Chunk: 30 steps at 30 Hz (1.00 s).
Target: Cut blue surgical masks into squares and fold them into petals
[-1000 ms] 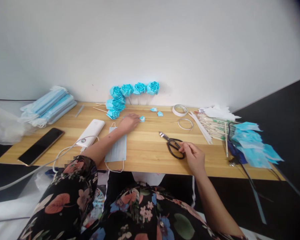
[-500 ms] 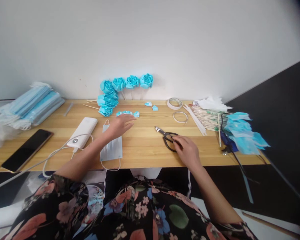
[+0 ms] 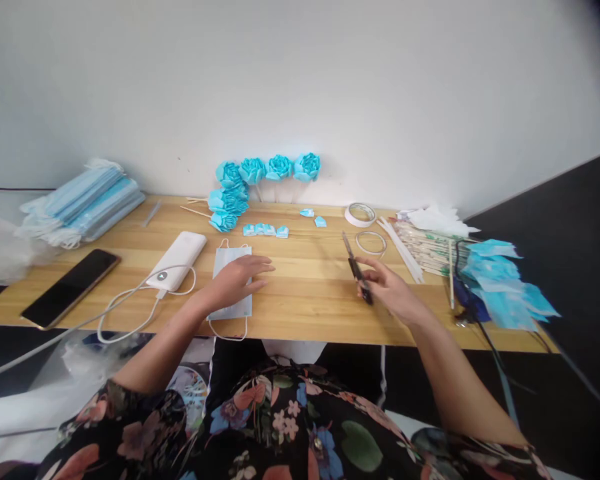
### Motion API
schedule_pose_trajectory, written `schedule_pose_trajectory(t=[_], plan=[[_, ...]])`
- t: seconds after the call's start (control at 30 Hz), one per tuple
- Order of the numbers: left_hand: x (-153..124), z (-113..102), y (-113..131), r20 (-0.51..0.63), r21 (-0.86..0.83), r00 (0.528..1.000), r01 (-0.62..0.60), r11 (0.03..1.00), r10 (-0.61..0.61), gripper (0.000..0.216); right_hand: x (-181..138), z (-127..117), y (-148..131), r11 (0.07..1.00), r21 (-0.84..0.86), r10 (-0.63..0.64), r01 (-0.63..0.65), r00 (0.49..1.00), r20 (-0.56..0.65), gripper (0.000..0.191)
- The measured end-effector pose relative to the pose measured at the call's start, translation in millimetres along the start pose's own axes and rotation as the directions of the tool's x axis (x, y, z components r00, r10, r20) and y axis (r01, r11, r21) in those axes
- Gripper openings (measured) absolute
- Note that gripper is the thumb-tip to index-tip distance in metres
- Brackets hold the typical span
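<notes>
Pale wall [image 3: 300, 80] at the back, wood-grained table [image 3: 300, 303] along its foot, dark surface [image 3: 570, 220] to the right. Writing: green print on the bundle of sticks [image 3: 423, 248] and a mark on the white power bank [image 3: 181, 259] are too small for us to read. Counts: four blue flowers [image 3: 279, 167] in a row against the wall, at least two more in front of the leftmost; four folded blue pieces [image 3: 266, 230] in a line, two loose pieces [image 3: 320, 221] farther right; two tape rolls [image 3: 350, 218], one wide, one thin; one phone [image 3: 73, 288]; one stack of masks [image 3: 83, 203], too overlapped for us to count. Single mask [image 3: 240, 307] lies flat near the front edge, left of centre. Left hand [image 3: 237, 280] is over it, fingers extended and slightly apart; contact we cannot tell. Right hand [image 3: 387, 290]: thumb and fingers clamped on one pair of scissors [image 3: 353, 265], seen nearly edge-on, tips pointing toward the wall, just left of the thin roll. Blue sheets [image 3: 505, 280] lie far right.
</notes>
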<state>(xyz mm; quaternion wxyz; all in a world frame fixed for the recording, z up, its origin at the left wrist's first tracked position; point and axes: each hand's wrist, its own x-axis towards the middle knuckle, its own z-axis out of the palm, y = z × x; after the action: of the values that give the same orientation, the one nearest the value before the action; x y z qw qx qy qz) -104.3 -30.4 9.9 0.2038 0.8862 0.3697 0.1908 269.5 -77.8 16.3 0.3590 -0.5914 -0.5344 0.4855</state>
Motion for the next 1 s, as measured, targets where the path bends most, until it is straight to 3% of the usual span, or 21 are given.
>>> schedule_pose_trajectory(t=[0.07, 0.17, 0.4, 0.6, 0.7, 0.8, 0.9, 1.0], plan=[[-22, -2, 3, -0.061, 0.048, 0.995, 0.077, 0.996, -0.074, 0.036, -3, 3, 0, 0.958, 0.285, 0.006, -0.021, 0.999, 0.053, 0.054], [-49, 1, 6, -0.092, 0.089, 0.986, 0.148, 0.985, -0.14, 0.038, -4, 19, 0, 0.886, 0.463, -0.044, -0.013, 0.993, 0.112, 0.064], [-73, 27, 3, -0.226, 0.187, 0.958, 0.218, 0.958, -0.175, 0.039, 10, 60, 1, 0.811, 0.584, -0.143, -0.026, 0.96, 0.241, 0.076], [-66, 44, 14, -0.181, 0.147, 0.983, 0.058, 0.987, -0.031, 0.03, 15, 72, -3, 0.823, 0.566, -0.245, 0.034, 0.922, 0.299, 0.076], [-59, 43, 20, -0.179, 0.07, 0.984, 0.013, 0.997, -0.001, 0.03, 15, 71, -6, 0.928, 0.347, -0.234, 0.139, 0.94, 0.247, 0.066], [-53, 39, 23, -0.169, -0.001, 0.985, 0.019, 1.0, -0.018, 0.031, 12, 67, -14, 0.953, -0.107, -0.267, 0.283, 0.953, 0.141, 0.056], [-49, 35, 25, -0.146, -0.049, 0.989, 0.027, 0.998, -0.034, 0.032, 6, 66, -21, 0.758, -0.516, -0.411, 0.398, 0.907, 0.095, 0.05], [-46, 31, 25, -0.163, -0.092, 0.985, 0.047, 0.995, -0.062, 0.031, 3, 66, -24, 0.574, -0.711, -0.481, 0.406, 0.87, 0.108, 0.049]])
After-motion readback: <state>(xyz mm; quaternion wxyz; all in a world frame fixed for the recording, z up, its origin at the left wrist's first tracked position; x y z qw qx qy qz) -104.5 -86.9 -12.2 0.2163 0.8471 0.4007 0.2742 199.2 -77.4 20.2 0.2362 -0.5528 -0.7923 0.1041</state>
